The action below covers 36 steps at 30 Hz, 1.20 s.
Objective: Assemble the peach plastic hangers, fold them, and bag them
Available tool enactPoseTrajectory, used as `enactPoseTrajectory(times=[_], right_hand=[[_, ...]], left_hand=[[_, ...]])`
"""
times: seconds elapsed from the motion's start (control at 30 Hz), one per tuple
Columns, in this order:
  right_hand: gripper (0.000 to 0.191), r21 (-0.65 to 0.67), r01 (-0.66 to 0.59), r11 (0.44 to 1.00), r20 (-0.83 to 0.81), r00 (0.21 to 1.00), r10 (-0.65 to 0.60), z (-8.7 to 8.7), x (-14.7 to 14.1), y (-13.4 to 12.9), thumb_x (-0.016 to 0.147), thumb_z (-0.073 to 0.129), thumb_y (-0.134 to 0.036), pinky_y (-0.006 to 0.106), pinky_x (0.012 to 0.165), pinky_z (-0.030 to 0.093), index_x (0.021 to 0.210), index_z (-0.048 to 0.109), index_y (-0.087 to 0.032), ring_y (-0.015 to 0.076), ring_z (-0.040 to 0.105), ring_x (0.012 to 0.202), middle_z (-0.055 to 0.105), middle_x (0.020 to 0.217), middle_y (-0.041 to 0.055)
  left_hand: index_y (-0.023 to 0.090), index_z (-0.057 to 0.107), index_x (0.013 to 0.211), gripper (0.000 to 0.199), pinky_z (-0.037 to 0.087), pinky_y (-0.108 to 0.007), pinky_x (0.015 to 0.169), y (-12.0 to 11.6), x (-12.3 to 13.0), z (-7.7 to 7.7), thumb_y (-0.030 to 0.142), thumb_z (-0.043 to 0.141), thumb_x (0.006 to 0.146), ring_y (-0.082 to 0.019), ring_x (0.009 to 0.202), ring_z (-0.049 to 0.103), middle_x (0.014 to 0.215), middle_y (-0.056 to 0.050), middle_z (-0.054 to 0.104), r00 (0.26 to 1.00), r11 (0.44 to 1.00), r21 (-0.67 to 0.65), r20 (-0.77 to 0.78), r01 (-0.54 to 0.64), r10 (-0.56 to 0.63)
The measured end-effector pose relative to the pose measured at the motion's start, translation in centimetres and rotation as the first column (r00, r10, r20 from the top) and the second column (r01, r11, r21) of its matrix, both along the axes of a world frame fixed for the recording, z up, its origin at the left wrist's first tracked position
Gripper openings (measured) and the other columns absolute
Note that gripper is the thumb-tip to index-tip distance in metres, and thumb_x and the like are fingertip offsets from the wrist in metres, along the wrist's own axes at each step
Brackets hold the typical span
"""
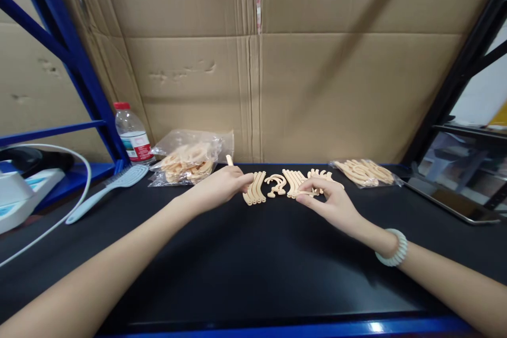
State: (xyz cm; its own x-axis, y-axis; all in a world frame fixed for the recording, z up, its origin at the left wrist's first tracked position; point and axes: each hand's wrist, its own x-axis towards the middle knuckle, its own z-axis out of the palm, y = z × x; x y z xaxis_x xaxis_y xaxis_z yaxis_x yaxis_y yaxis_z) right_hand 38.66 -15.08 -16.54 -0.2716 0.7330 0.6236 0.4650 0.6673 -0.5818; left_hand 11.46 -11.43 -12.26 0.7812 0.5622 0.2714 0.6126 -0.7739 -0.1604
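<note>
My left hand (217, 187) is closed, and the end of a beige strip (229, 160) sticks up behind its fingers. Just right of it lies a row of curved beige strips (254, 190) with rounded ends. Hook-shaped beige pieces (278, 184) rest in the middle, between that row and a second row of curved strips (292, 182). My right hand (332, 202) pinches a small curved beige piece (308, 193) beside the second row. More beige pieces (320, 174) show behind the right hand, which partly hides them.
On the black tabletop (253, 264), a plastic bag of beige parts (188, 161) lies at left and another bag (364, 172) at right. A bottle (134, 137), a hairbrush (119, 182) and a white cable (85, 190) are at left. Cardboard (336, 79) stands behind.
</note>
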Motion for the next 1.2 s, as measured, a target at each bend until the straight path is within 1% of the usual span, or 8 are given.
enactPoseTrajectory(times=[0.1, 0.27, 0.43, 0.5, 0.7, 0.93, 1.1, 1.2], right_hand=[[0.017, -0.007, 0.016, 1.000, -0.015, 1.000, -0.016, 0.0, 0.1, 0.0, 0.081, 0.065, -0.039, 0.032, 0.074, 0.045, 0.078, 0.064, -0.022, 0.0185, 0.060, 0.079, 0.067, 0.080, 0.0018], [0.018, -0.039, 0.027, 0.999, -0.012, 1.000, -0.027, -0.2, 0.3, 0.3, 0.081, 0.063, -0.039, 0.034, 0.074, 0.043, 0.078, 0.064, -0.022, 0.0190, 0.059, 0.080, 0.066, 0.082, 0.0018], [0.018, -0.028, 0.037, 0.999, -0.013, 0.999, -0.037, -0.3, 0.4, 0.5, 0.081, 0.064, -0.039, 0.035, 0.077, 0.043, 0.080, 0.064, -0.022, 0.0196, 0.059, 0.082, 0.066, 0.084, 0.0020], [0.016, -0.009, 0.035, 0.999, 0.008, 0.999, -0.035, -0.2, 0.5, 0.5, 0.081, 0.064, -0.038, 0.035, 0.078, 0.043, 0.081, 0.064, -0.022, 0.0196, 0.059, 0.083, 0.066, 0.085, 0.0022], [0.011, 0.057, -0.063, 0.996, 0.156, 0.986, 0.053, 0.4, -0.1, 1.7, 0.083, 0.064, -0.033, 0.037, 0.082, 0.044, 0.085, 0.065, -0.022, 0.0200, 0.058, 0.089, 0.067, 0.090, 0.0037], [0.004, 0.058, -0.084, 0.995, 0.396, 0.917, 0.055, -0.2, -3.1, 6.0, 0.081, 0.063, -0.022, 0.037, 0.084, 0.043, 0.081, 0.066, -0.019, 0.0201, 0.056, 0.092, 0.067, 0.087, 0.0043], [0.005, 0.036, -0.102, 0.994, 0.434, 0.898, 0.076, -1.0, -4.1, 7.2, 0.080, 0.064, -0.020, 0.035, 0.082, 0.045, 0.083, 0.067, -0.019, 0.0197, 0.057, 0.091, 0.067, 0.087, 0.0046], [0.013, 0.024, -0.106, 0.994, 0.417, 0.905, 0.087, -0.7, -3.9, 6.8, 0.081, 0.065, -0.024, 0.036, 0.084, 0.045, 0.092, 0.067, -0.019, 0.0195, 0.058, 0.094, 0.067, 0.094, 0.0056]], left_hand=[[0.017, 0.056, 0.079, 0.017, 0.043, -0.027, 0.072, 1.1, -0.9, -0.8, 0.006, 0.044, 0.085, -0.018, 0.081, 0.056, 0.084, -0.006, 0.059, 0.999, 0.997, -0.066, -0.037, 0.033, -0.036], [0.017, 0.058, 0.082, 0.020, 0.043, -0.028, 0.075, 1.5, -1.4, -1.6, 0.001, 0.046, 0.077, -0.020, 0.086, 0.055, 0.087, -0.006, 0.058, 0.996, 0.987, -0.150, -0.056, 0.055, -0.064], [0.018, 0.057, 0.085, 0.009, 0.044, -0.027, 0.074, 0.6, -1.2, -0.7, 0.013, 0.055, 0.078, -0.019, 0.085, 0.057, 0.090, -0.004, 0.058, 1.000, 0.974, -0.227, -0.013, 0.005, -0.008], [0.019, 0.057, 0.089, 0.011, 0.044, -0.027, 0.073, 0.3, -1.2, -0.6, 0.021, 0.059, 0.078, -0.019, 0.086, 0.057, 0.092, -0.004, 0.058, 1.000, 0.974, -0.227, 0.006, -0.007, 0.009], [0.017, 0.057, 0.088, 0.019, 0.043, -0.026, 0.067, 0.3, -0.8, -1.2, 0.033, 0.063, 0.079, -0.018, 0.076, 0.058, 0.085, -0.003, 0.059, 0.999, 0.978, -0.201, 0.010, -0.048, 0.051], [0.016, 0.058, 0.082, 0.015, 0.043, -0.025, 0.063, -0.2, -0.3, -1.5, 0.031, 0.057, 0.084, -0.016, 0.071, 0.059, 0.080, -0.003, 0.059, 0.999, 0.994, -0.096, -0.010, -0.047, 0.046], [0.017, 0.058, 0.085, 0.017, 0.043, -0.027, 0.061, -0.5, -0.2, -2.0, 0.034, 0.055, 0.084, -0.018, 0.072, 0.059, 0.083, -0.004, 0.059, 0.996, 0.996, -0.016, -0.006, -0.088, 0.088], [0.017, 0.059, 0.086, 0.025, 0.044, -0.031, 0.064, -0.5, -0.3, -1.3, 0.041, 0.052, 0.087, -0.023, 0.079, 0.059, 0.085, -0.006, 0.061, 0.985, 0.978, 0.121, 0.043, -0.170, 0.166]])
